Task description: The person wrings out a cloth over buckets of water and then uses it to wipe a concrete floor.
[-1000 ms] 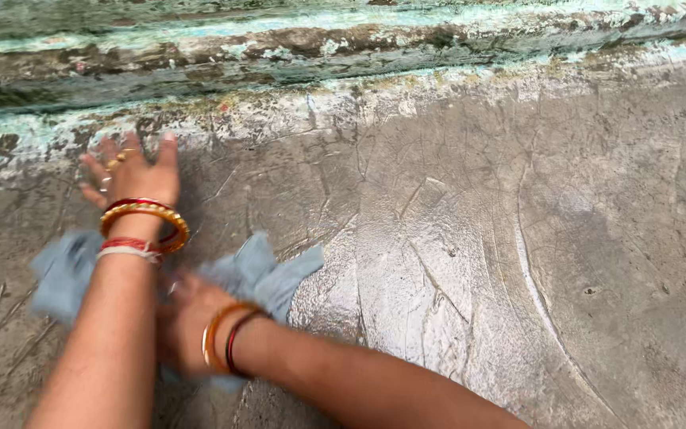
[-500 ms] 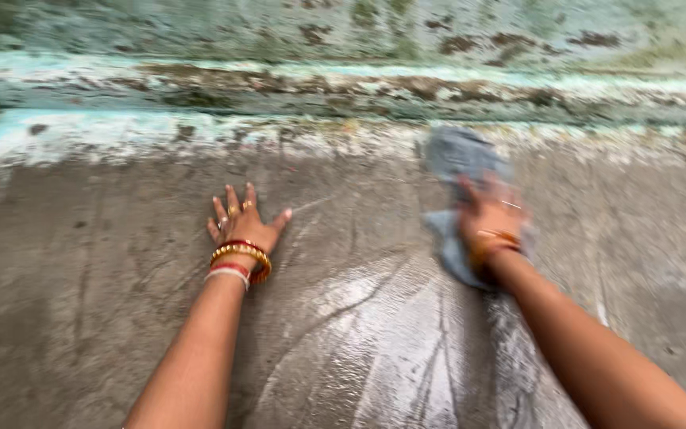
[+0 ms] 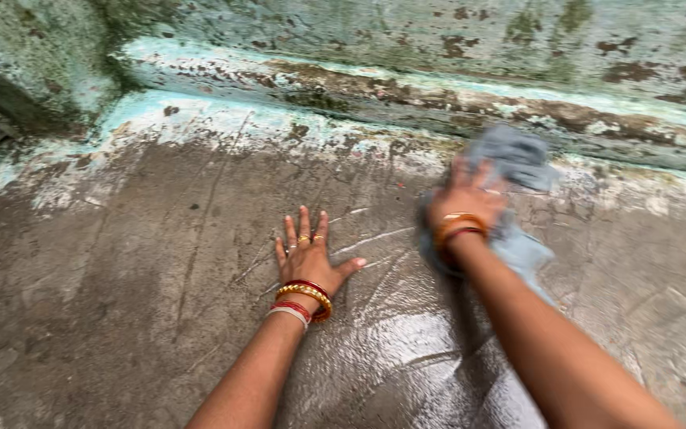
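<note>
My left hand (image 3: 308, 256) lies flat on the grey cement floor (image 3: 121, 318), fingers spread, with rings and several red, gold and white bangles at the wrist. My right hand (image 3: 464, 199) presses a pale blue cloth (image 3: 518, 159) against the floor close to the base of the wall; it is blurred by motion. Orange and red bangles circle that wrist. Part of the cloth trails under and behind my right forearm. A wet, shiny streak (image 3: 406, 342) covers the floor between my two arms.
A weathered turquoise wall (image 3: 406, 32) with a stained ledge (image 3: 359, 83) runs across the top. At the far left the wall turns a corner (image 3: 17, 71). The floor to the left is dry, scratched cement.
My right hand has swept the cloth from near my body on the left, across to the right and up toward the wall. My left hand stays planted flat on the floor.
</note>
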